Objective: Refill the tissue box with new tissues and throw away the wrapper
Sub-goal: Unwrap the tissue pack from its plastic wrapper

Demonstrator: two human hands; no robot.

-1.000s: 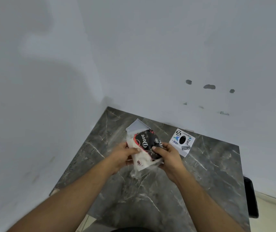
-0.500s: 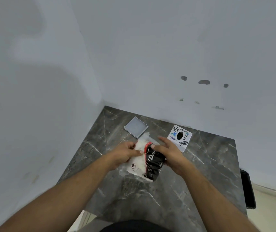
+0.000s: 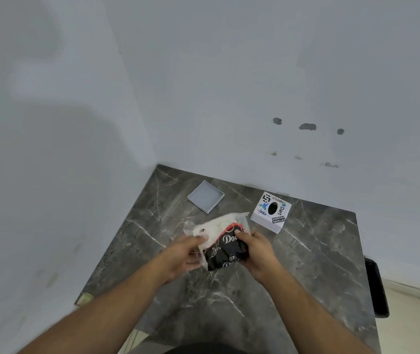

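A pack of white tissues (image 3: 218,224) in a clear and black printed wrapper (image 3: 225,254) is held just above the dark marble table (image 3: 306,264). My left hand (image 3: 184,254) pinches the loose clear end of the wrapper on the left. My right hand (image 3: 257,247) grips the black printed part on the right. The white cube tissue box (image 3: 271,212), with stickers and a dark oval hole on top, stands on the table to the right, behind my right hand. Its flat grey lid (image 3: 205,196) lies apart near the back corner.
The table sits in a corner between two pale walls (image 3: 204,85). A dark chair edge (image 3: 377,287) shows past the table's right side, with light floor beyond it.
The pack has turned in my hands so the black printed side faces up. The white tissues now stick out further from the wrapper's far end. The view has shifted a little.
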